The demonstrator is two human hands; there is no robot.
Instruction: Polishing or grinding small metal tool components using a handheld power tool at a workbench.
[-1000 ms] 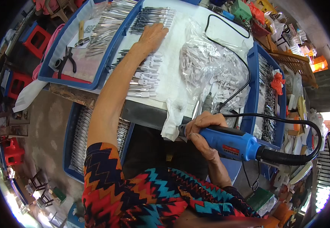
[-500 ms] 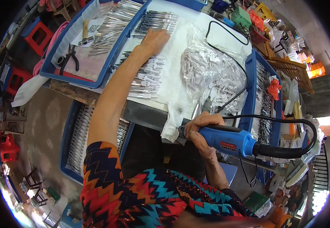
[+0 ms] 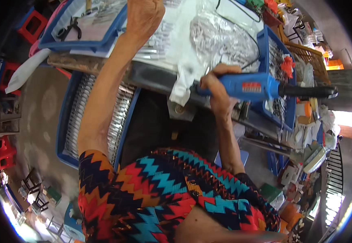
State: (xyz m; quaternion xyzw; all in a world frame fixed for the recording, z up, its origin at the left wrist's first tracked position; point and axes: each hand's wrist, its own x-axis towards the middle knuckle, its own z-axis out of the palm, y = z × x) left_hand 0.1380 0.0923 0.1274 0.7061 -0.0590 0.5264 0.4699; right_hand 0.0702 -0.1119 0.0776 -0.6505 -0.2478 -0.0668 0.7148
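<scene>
Right hand [image 3: 220,95] is gripping a blue tool [image 3: 251,86] below the plastic bag [image 3: 224,34]; left hand [image 3: 144,17] is half-curling left of it, can't tell if holding anything.

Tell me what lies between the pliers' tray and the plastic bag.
In the head view: metal pieces on a white sheet, with the left hand partly covering that stretch.
</scene>
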